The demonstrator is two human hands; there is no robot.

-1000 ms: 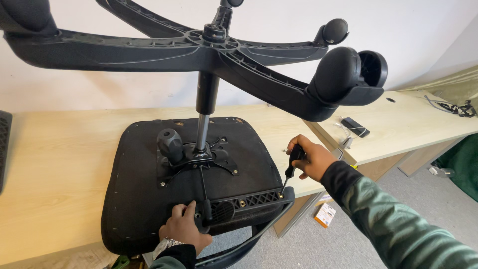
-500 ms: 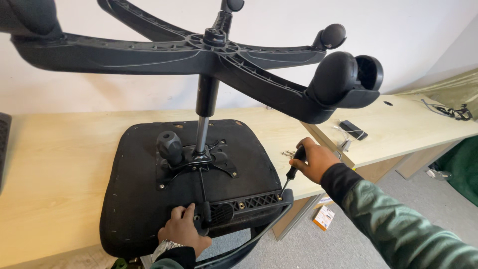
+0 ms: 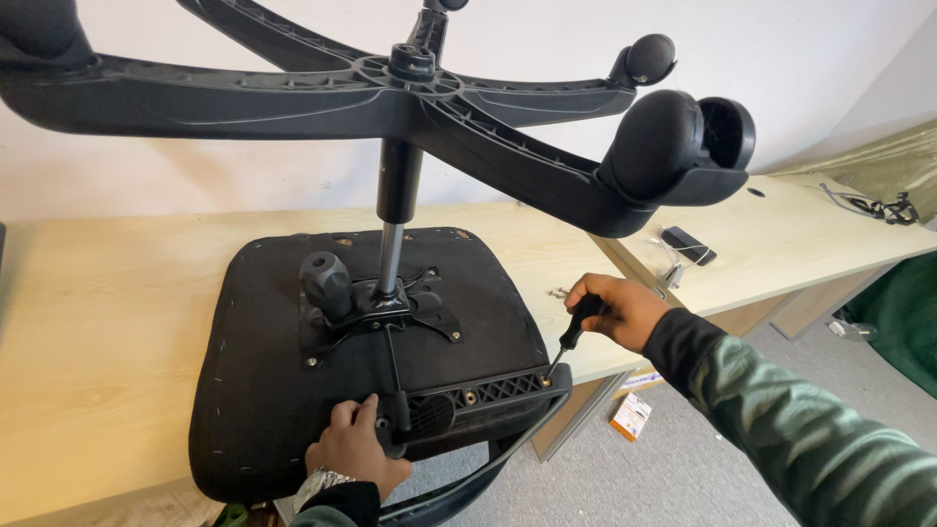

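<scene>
- Since the earlier frames the right hand [image 3: 617, 310] has drawn the screwdriver [image 3: 571, 339] back from out over the worktop edge and set its tip at the armrest bracket; the left hand has barely shifted.
- Right fingers [image 3: 590, 290] are clenched round the black screwdriver handle, knuckles up, wrist coming in from the right.
- Screwdriver's long axis slants down and to the left from those fingers, its tip touching, or all but touching, the screw [image 3: 544, 379] at the right end of the bracket [image 3: 486, 393].
- Left hand [image 3: 353, 451] grips the bracket's left end at the seat's near edge, fingers curled over it, thumb beside the lever [image 3: 394, 376] that runs back toward the mechanism plate.
- Right hand is the nearer one to that screw; the left lies well along the bracket from it.
- Seat [image 3: 293, 390] lies upside down on the worktop [image 3: 88, 342], its near edge overhanging.
- Knob [image 3: 325, 280] stands on the plate just left of the gas column [image 3: 393, 220].
- Star base [image 3: 410, 93] with castors [image 3: 673, 137] spreads overhead.
- Loose screws [image 3: 558, 292] lie on the worktop just beyond the right fingers; a phone [image 3: 688, 245] lies farther right.
</scene>
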